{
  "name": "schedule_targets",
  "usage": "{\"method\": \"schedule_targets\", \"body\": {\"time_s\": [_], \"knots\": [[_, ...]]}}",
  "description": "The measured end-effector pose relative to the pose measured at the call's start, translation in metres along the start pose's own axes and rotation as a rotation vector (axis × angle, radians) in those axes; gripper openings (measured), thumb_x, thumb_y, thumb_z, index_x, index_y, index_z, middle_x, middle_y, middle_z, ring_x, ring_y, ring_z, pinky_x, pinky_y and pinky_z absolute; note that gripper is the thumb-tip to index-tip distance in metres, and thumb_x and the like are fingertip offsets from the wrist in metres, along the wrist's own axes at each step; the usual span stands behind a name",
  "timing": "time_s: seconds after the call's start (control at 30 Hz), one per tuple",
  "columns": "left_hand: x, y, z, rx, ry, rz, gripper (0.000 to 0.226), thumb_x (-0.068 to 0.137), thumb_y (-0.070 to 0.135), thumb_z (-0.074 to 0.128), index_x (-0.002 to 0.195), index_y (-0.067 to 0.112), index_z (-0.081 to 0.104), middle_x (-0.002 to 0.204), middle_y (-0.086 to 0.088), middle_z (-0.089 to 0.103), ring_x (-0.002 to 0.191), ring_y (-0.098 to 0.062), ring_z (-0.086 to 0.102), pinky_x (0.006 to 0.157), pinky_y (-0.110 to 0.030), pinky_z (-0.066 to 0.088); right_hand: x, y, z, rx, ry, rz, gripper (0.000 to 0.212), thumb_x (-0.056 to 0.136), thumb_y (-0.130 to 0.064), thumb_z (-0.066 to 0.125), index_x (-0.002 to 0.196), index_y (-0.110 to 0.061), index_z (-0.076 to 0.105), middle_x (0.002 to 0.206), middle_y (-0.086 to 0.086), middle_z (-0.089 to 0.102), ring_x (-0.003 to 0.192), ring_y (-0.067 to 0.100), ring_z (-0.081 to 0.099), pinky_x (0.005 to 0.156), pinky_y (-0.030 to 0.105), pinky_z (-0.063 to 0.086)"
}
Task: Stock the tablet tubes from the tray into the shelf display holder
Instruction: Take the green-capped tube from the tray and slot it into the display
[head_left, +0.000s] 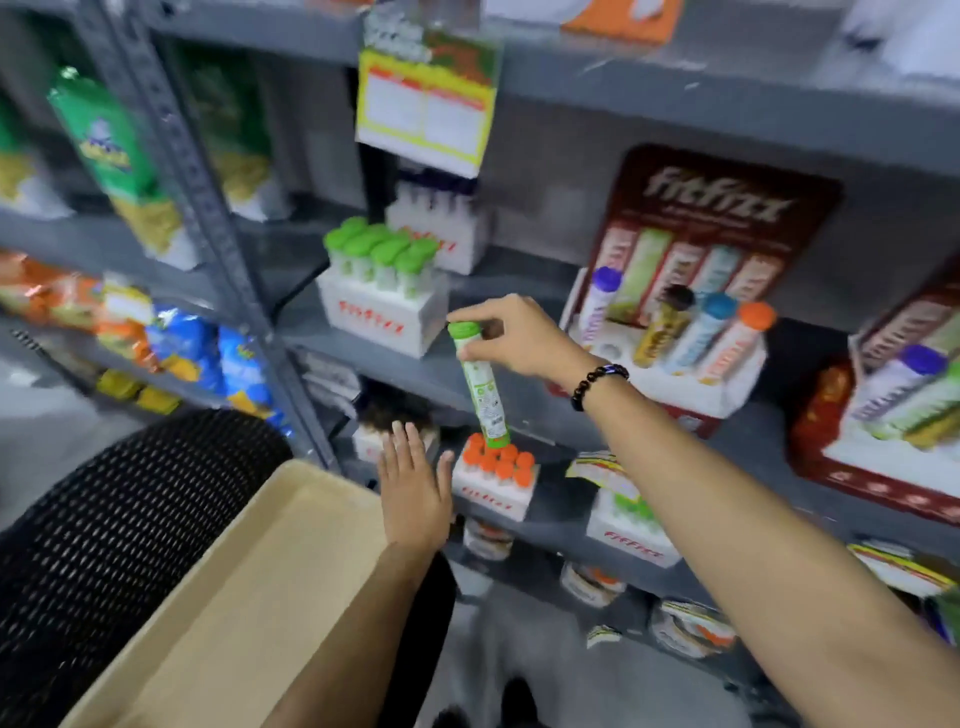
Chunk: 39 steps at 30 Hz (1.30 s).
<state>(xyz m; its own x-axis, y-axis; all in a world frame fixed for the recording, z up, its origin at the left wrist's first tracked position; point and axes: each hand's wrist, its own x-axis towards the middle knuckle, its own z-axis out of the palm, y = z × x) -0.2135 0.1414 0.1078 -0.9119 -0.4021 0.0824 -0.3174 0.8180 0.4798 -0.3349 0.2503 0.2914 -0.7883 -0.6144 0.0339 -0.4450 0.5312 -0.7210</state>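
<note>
Right hand (511, 332) raised, fingers (467, 315) pinched closed; left hand (415, 486) flat, fingers spread.

We are in a shop aisle or its stockroom, facing grey metal shelving (208, 202) packed with retail goods. Snack bags (119, 156) in green, orange and blue fill the left bays, while white "fitfizz" holders (382, 317) carry rows of capped tablet tubes. A red branded display stand (717, 208) and a yellow-bordered price label (423, 114) hanging from a shelf edge mark it as retail.
</note>
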Motion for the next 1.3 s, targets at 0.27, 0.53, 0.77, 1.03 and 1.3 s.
{"method": "schedule_targets", "body": {"time_s": [0.27, 0.53, 0.77, 1.03, 1.3], "knots": [[0.059, 0.099, 0.015, 0.002, -0.046, 0.275, 0.09, 0.082, 0.059, -0.002, 0.144, -0.004, 0.016, 0.153, -0.022, 0.014, 0.142, -0.035, 0.008, 0.116, -0.043, 0.007, -0.047, 0.039, -0.106, -0.034, 0.241, 0.097, 0.049, 0.073, -0.008, 0.075, 0.12, -0.017, 0.064, 0.113, 0.002, 0.07, 0.091, 0.003, 0.061, 0.074, 0.006, 0.046], [0.084, 0.111, 0.046, 0.263, -0.261, 0.249, 0.07, 0.097, 0.051, 0.011, 0.147, 0.004, -0.001, 0.156, -0.017, -0.002, 0.143, -0.031, -0.005, 0.117, -0.042, -0.001, -0.054, 0.045, -0.151, -0.291, 0.118, 0.146, 0.041, 0.076, -0.024, 0.075, 0.116, -0.023, 0.065, 0.093, -0.008, 0.05, 0.096, 0.016, 0.05, 0.087, 0.033, 0.042], [0.083, 0.114, 0.044, 0.383, -0.294, 0.26, 0.068, 0.096, 0.051, 0.006, 0.148, 0.009, -0.005, 0.156, -0.015, -0.007, 0.143, -0.031, -0.009, 0.118, -0.041, -0.002, -0.045, 0.03, -0.168, -0.475, 0.051, 0.282, 0.029, 0.069, -0.027, 0.081, 0.088, -0.015, 0.063, 0.094, 0.001, 0.057, 0.077, 0.017, 0.056, 0.052, 0.021, 0.037], [0.084, 0.113, 0.043, 0.399, -0.327, 0.262, 0.069, 0.095, 0.052, 0.005, 0.148, 0.009, -0.009, 0.156, -0.016, -0.01, 0.142, -0.032, -0.011, 0.117, -0.041, -0.003, -0.036, 0.015, -0.175, -0.418, -0.034, 0.365, 0.023, 0.077, -0.006, 0.074, 0.1, -0.009, 0.071, 0.103, 0.006, 0.064, 0.061, 0.007, 0.059, 0.05, 0.016, 0.046], [0.084, 0.114, 0.041, 0.4, -0.342, 0.259, 0.07, 0.094, 0.054, 0.004, 0.147, 0.01, -0.009, 0.156, -0.015, -0.011, 0.142, -0.032, -0.012, 0.116, -0.041, -0.004, -0.037, 0.019, -0.17, -0.491, -0.042, 0.436, 0.036, 0.073, 0.003, 0.068, 0.107, -0.009, 0.069, 0.105, 0.011, 0.068, 0.066, 0.012, 0.055, 0.049, 0.019, 0.042]]}}
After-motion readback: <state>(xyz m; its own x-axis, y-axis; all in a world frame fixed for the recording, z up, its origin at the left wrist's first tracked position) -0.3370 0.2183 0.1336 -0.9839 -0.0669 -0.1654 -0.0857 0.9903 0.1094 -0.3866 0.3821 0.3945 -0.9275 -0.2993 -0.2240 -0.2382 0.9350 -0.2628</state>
